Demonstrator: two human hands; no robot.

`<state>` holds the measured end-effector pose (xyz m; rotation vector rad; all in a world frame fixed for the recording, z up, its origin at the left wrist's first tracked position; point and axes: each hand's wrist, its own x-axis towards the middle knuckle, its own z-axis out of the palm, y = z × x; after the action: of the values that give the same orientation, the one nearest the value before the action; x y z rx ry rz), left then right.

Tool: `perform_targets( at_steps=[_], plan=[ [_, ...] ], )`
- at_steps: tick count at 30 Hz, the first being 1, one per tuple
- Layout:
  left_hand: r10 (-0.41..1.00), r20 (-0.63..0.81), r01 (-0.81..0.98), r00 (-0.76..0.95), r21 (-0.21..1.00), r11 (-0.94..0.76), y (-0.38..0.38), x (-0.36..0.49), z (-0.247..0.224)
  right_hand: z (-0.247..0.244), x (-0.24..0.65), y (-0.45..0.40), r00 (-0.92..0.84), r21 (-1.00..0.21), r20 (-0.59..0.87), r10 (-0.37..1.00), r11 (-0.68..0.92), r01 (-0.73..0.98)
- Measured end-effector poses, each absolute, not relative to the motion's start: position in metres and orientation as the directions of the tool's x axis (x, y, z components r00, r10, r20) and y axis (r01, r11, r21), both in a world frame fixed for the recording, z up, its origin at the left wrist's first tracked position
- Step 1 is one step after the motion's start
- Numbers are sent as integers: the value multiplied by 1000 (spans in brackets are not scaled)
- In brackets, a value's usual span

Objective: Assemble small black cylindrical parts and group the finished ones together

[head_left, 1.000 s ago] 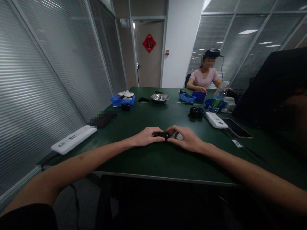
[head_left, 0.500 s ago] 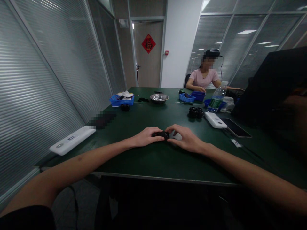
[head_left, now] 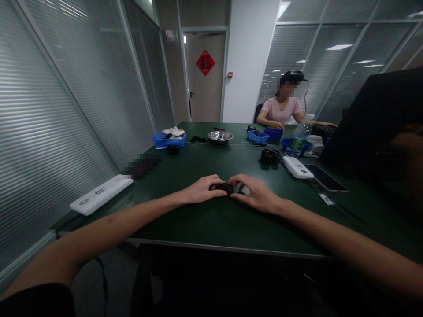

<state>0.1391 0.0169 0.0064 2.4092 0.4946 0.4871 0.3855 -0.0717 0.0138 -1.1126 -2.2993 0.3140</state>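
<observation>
Near the middle of the dark green table, a small black object lies between my two hands. My left hand is closed round its left side, thumb in front and fingers behind. The thumb and fingertips of my right hand are at the right end of the same object, curved round it. A pale, partly see-through thing shows inside the curl of my right hand; what it is cannot be made out.
White power banks lie left and right. Further back are a blue basket, a metal bowl, black round parts, a bottle and a phone. A person sits across; a dark monitor stands right.
The whole view has shifted slightly, with things a little lower in the picture. Both hands keep nearly the same place and grip around the black object.
</observation>
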Motion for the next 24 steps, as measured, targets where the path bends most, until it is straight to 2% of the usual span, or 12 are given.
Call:
perform_targets(
  at_steps=[3,9,16,24],
  plan=[
    [450,230,216,863,636,-741,16,139,7,13,385,-71,-497,-423,390,775,630,651],
    [476,247,225,844,643,-732,18,141,4,15,380,-73,-401,-506,340,851,525,685],
    [424,232,195,875,633,-749,18,140,6,15,385,-72,-469,-504,388,793,609,613],
    [411,216,184,886,650,-738,17,139,7,18,386,-73,-442,-512,292,848,529,676]
  ],
)
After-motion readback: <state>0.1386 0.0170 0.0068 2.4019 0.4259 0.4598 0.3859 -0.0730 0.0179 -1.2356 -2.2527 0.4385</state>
